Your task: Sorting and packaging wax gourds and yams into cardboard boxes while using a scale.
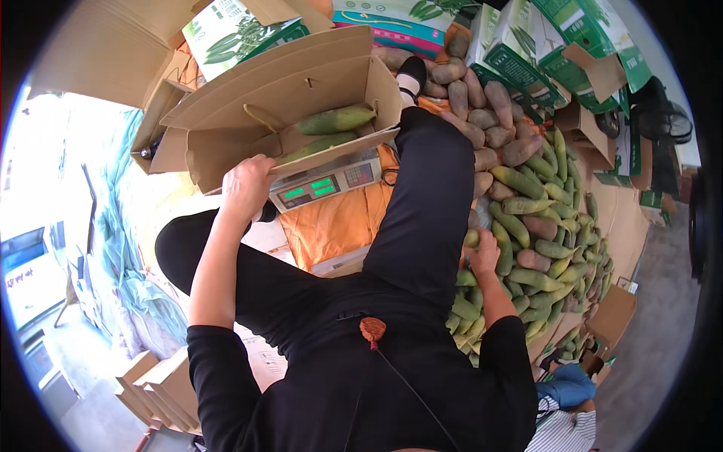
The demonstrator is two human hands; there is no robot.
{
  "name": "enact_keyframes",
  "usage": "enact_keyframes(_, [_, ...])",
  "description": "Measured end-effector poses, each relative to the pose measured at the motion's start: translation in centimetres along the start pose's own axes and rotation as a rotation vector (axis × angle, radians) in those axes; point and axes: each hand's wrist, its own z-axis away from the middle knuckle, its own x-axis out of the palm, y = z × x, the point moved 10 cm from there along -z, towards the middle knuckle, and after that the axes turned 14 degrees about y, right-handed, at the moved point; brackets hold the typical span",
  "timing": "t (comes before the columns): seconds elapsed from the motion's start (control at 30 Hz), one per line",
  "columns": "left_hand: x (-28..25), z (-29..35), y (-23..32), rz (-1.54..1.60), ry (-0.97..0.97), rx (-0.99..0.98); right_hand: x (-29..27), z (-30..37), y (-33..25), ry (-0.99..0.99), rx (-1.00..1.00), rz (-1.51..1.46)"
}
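Observation:
An open cardboard box (226, 154) stands tilted on a digital scale (325, 188) with lit green displays. Two green radishes (337, 120) lie inside it. My left hand (247, 181) is closed over the box's near edge, at its left part. To the right of my knee, my right hand (484, 255) reaches into a large heap of green radishes (536, 280). Its fingers curl around a green radish (471, 238) at the heap's near left side, partly hidden by the hand.
Reddish-brown roots (497, 137) lie behind the heap. Green-and-white printed cartons (520, 53) stand at the far right, another carton (237, 34) at the far left. Orange sheeting (331, 226) spreads under the scale. Folded cardboard (162, 388) stands at lower left. Another person (565, 410) is at lower right.

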Motion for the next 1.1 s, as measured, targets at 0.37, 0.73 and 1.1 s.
enact_keyframes(0.37, [-0.3,0.2,0.2,0.051,0.02,0.006,-14.3,-7.4,-2.4,0.441,0.394,-1.134])
enact_keyframes(0.73, [0.3,0.4,-0.5,0.016,0.018,0.017,-25.4,-13.7,-32.4,-0.031,-0.236,-1.632])
enact_keyframes(1.1, [0.4,0.2,0.4,0.001,-0.007,0.025,-2.9,-10.3,-47.8,-0.654,0.432,-1.586])
